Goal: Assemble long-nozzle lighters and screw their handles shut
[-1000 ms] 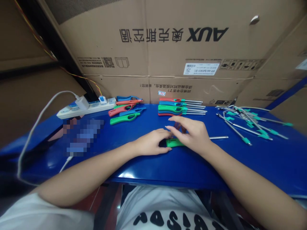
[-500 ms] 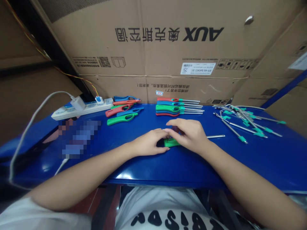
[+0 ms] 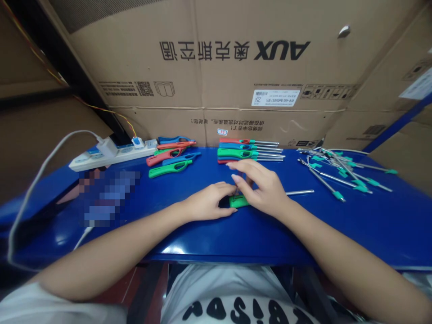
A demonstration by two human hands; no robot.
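Note:
A green gas lighter [image 3: 239, 201] lies on the blue table in front of me, its metal tube [image 3: 300, 192] sticking out to the right from behind my right hand. My left hand [image 3: 209, 202] grips the left end of the green handle between thumb and fingers. Over the lighter, my right hand [image 3: 265, 184] is closed on a thin dark stick-like tool [image 3: 237, 185], whose lower tip meets the handle. The fingers hide most of that tool, so I cannot tell its kind. My right hand also covers the middle of the lighter.
Behind my hands lies a stack of lighters with tubes [image 3: 251, 153]. Loose handles [image 3: 170, 168] in several colours are to the left, metal tubes with green pieces [image 3: 340, 173] to the right. A power strip [image 3: 94, 159] stands far left; cardboard [image 3: 216, 94] walls the back.
My right thumb and fingers have risen slightly from the lighter, so more of the thin tool shows. My left hand stays on the handle. The whole view has shifted a little.

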